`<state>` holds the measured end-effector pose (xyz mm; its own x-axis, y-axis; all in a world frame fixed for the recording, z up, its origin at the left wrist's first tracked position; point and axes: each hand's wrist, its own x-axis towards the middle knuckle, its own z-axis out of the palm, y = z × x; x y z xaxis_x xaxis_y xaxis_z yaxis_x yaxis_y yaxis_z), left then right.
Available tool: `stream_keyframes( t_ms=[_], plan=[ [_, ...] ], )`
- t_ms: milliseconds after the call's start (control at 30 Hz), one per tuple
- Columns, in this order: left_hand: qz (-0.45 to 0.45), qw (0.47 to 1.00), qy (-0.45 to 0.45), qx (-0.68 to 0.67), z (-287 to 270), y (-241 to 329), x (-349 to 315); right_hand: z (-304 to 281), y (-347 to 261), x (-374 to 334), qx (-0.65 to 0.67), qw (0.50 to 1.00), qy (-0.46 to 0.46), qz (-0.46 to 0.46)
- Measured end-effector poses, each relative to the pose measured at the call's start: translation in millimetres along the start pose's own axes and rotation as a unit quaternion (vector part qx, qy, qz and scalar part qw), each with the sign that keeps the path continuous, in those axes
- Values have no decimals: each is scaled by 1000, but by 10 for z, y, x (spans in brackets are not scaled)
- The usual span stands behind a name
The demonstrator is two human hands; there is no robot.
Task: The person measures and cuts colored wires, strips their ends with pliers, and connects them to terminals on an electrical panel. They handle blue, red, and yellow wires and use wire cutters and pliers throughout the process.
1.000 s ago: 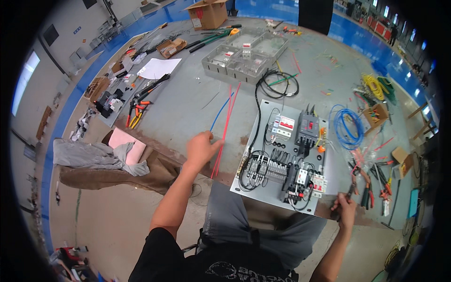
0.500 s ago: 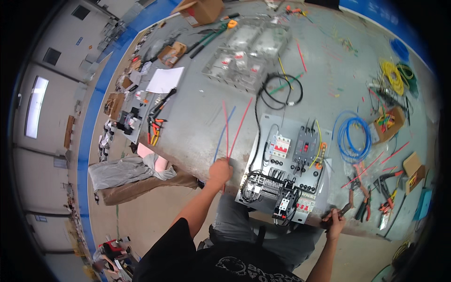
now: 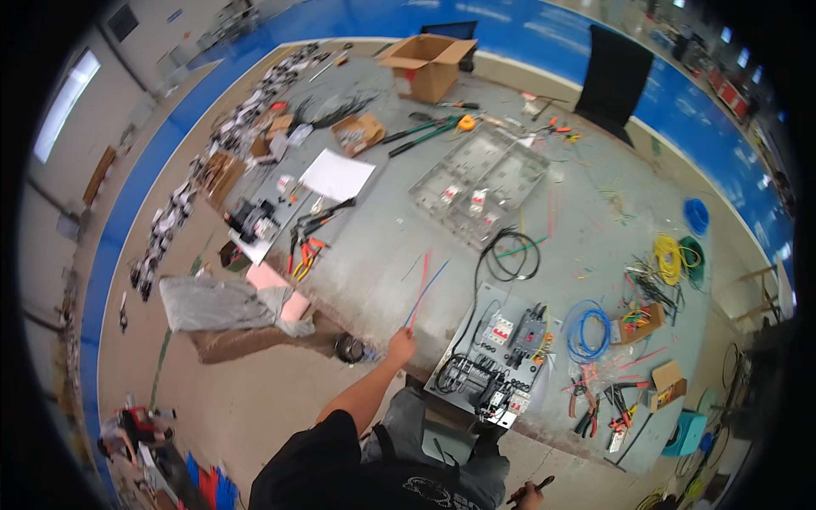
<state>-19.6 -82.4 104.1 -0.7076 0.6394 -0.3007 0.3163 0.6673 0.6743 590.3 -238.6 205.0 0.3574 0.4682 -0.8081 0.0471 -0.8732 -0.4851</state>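
My left hand (image 3: 402, 347) is closed at the near edge of the workbench, its fingers wrapped round thin wires. A blue wire (image 3: 431, 290) and a red wire (image 3: 422, 282) stick out beyond it over the bench top. My right hand (image 3: 528, 497) is low in the view, in front of the bench, closed on a dark tool (image 3: 542, 484) whose kind I cannot make out. Between the hands, at the bench edge, lies a metal mounting plate (image 3: 463, 387) bearing circuit breakers (image 3: 500, 330), black wiring (image 3: 463, 371) and a contactor-like block (image 3: 491, 398).
Right of the plate are a blue wire coil (image 3: 588, 331), pliers (image 3: 586, 416) and small open boxes (image 3: 667, 384). Farther back lie a clear plastic enclosure (image 3: 480, 174), green-handled cutters (image 3: 425, 136) and a cardboard box (image 3: 425, 81). A covered seat (image 3: 246, 327) stands at the left.
My view has swung, so the bench sits lower and farther right. My right hand, with the dark tool, has drawn back from beside the plate. My left hand still grips the wires.
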Motion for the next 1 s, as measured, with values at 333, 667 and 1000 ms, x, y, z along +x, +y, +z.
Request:
stream_keyframes(
  t_ms=[333,667,1000],
  plan=[
    [0,841,-263,-472,-624,2140,-1417,-522,828,268,123,990,56,-37],
    [-10,601,-775,-196,1245,4197,-5376,-2323,1176,-31,468,872,58,-134],
    [-87,363,-908,191,2156,4299,-7424,-3296,1651,-1288,672,675,265,-150]
  ],
)
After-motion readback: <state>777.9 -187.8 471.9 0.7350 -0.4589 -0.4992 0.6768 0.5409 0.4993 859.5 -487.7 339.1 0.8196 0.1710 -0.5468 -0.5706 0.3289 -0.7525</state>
